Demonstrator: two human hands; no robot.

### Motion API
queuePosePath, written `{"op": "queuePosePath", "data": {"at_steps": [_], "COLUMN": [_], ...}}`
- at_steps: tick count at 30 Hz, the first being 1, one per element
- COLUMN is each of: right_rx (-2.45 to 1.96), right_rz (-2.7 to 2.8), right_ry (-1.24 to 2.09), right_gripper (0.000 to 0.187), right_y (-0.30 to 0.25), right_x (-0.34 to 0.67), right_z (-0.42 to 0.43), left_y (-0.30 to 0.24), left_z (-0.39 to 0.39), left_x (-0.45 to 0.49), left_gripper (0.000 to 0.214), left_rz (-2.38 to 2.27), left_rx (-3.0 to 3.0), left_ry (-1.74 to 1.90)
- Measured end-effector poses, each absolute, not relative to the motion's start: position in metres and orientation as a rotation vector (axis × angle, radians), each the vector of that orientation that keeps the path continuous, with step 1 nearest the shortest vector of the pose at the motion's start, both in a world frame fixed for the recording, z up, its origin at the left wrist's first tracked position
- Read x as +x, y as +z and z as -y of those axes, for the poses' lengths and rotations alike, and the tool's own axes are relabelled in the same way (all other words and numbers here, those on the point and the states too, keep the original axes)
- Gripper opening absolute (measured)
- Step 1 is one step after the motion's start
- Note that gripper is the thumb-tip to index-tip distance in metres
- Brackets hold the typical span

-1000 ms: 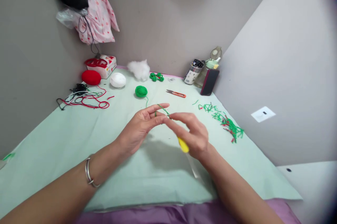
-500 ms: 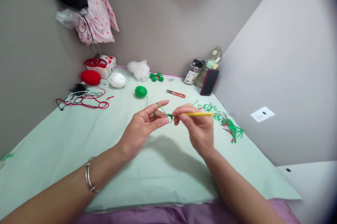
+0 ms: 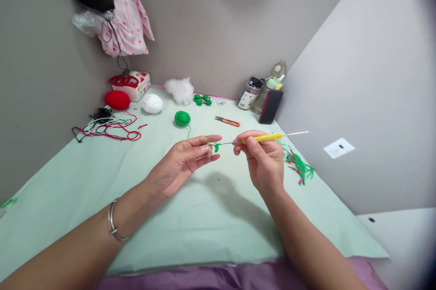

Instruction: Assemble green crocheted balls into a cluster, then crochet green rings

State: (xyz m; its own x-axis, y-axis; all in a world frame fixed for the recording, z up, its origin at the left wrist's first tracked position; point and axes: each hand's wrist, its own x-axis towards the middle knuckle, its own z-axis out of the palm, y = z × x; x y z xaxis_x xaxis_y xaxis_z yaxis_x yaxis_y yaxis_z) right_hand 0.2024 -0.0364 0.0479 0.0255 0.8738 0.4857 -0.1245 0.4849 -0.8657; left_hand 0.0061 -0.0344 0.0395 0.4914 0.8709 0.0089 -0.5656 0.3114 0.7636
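Between the thumb and fingers of my left hand (image 3: 185, 158) is a small loop of green crochet work (image 3: 215, 147), partly hidden by the fingertips. My right hand (image 3: 261, 158) grips a double-ended crochet hook (image 3: 264, 138) by its yellow handle. One thin metal end reaches left to the green loop; the other points out to the right. Behind my left hand lies a ball of green yarn (image 3: 182, 118), whose strand runs down toward that hand. A silver bangle (image 3: 114, 222) circles my left wrist.
Orange thread snips (image 3: 229, 121) lie beyond the hands. Red yarn (image 3: 117, 100), white yarn (image 3: 152, 104), stuffing (image 3: 180, 90) and small green crocheted pieces (image 3: 202, 100) stand along the back. At right are yarn scraps (image 3: 299, 167), a phone (image 3: 271, 106) and a pen holder (image 3: 250, 93).
My right hand has moved slightly right and turned, and the hook's far end now shows. My left fingers have closed in around the green loop, with the index finger lower.
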Motion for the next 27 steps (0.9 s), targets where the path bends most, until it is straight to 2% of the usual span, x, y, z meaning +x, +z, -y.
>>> {"op": "queuePosePath", "data": {"at_steps": [4,9,15,18,23,25,27], "right_rx": [-0.721,-0.713,-0.697,-0.745,-0.630,-0.610,-0.656], "right_rz": [1.365,1.603,1.550,1.729,2.131,2.114,1.977], "right_ry": [1.020,0.810,0.885,0.576,-0.266,-0.269,-0.001], "right_gripper": [0.013,0.012,0.018,0.020,0.034,0.036,0.031], "right_y": [0.048,0.045,0.046,0.047,0.037,0.037,0.040], "right_x": [0.200,0.196,0.202,0.202,0.200,0.200,0.200], "right_z": [0.038,0.042,0.042,0.047,0.051,0.050,0.049], "left_y": [0.038,0.037,0.038,0.038,0.036,0.035,0.036], "left_z": [0.038,0.038,0.037,0.038,0.038,0.037,0.035], "left_x": [0.010,0.013,0.009,0.009,0.011,0.010,0.009], "left_gripper": [0.029,0.040,0.035,0.038,0.044,0.040,0.036], "left_rz": [-0.510,-0.561,-0.570,-0.590,-0.546,-0.513,-0.501], "left_rx": [0.904,0.959,0.881,0.876,0.805,0.795,0.790], "left_ry": [1.014,1.003,0.967,1.004,0.966,0.922,0.909]}}
